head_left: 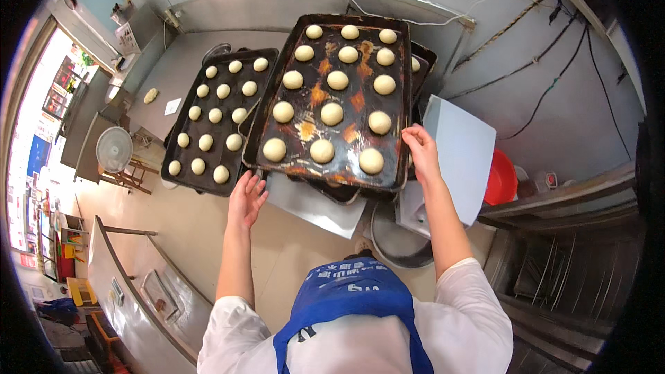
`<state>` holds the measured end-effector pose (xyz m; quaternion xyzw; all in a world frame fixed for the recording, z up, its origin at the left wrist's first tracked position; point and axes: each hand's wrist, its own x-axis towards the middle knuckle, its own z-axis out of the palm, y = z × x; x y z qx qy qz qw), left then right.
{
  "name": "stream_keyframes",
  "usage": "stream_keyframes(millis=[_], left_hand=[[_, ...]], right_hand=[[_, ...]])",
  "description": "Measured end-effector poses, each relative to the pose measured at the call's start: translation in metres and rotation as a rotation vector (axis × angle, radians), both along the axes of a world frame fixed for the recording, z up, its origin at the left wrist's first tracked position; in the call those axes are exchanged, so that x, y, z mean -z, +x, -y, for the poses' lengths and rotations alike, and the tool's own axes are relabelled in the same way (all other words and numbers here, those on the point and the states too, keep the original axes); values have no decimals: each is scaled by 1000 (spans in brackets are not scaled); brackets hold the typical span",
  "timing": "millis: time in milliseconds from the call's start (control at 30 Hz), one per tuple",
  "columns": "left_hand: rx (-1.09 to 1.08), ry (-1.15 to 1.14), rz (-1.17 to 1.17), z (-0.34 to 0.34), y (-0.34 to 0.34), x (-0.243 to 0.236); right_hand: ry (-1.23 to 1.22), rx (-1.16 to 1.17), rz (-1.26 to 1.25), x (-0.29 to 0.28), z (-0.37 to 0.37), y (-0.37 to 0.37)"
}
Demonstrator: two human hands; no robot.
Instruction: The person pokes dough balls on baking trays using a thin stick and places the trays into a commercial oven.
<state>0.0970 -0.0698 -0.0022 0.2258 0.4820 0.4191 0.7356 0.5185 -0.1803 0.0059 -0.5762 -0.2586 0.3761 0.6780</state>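
A dark baking tray [339,134] with rows of round pale dough balls [332,113] lies before me, its surface streaked with brown and pale marks. At its right rim, near the lower corner, my right hand [420,149] is closed on the edge, thumb and fingers pinching it. My left hand [248,201] is just below the tray's near left corner, its fingers apart and nothing in them. Whether those fingertips touch the rim I cannot tell. To the left, a second dark tray [190,104] carries more dough balls. Further trays [424,62] show from beneath the front one.
Trays rest on a metal worktop [253,38] against the wall. A white box-like cabinet [457,142] stands at the right, beside a red basin [500,179]. Below is a large round metal pot [398,239]. A stool [115,150] and a metal table [138,291] stand left.
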Motion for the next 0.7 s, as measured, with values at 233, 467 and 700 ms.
stream_keyframes(millis=[233,467,700], left_hand=[[381,-141,20,-90,-5,15],[396,160,-228,-116,-10,27],[248,121,214,-115,-6,12]], right_hand=[[-193,-154,103,-12,-30,-17],[-301,-72,305,-23,-56,-27],[-277,49,431,-58,-32,-60]])
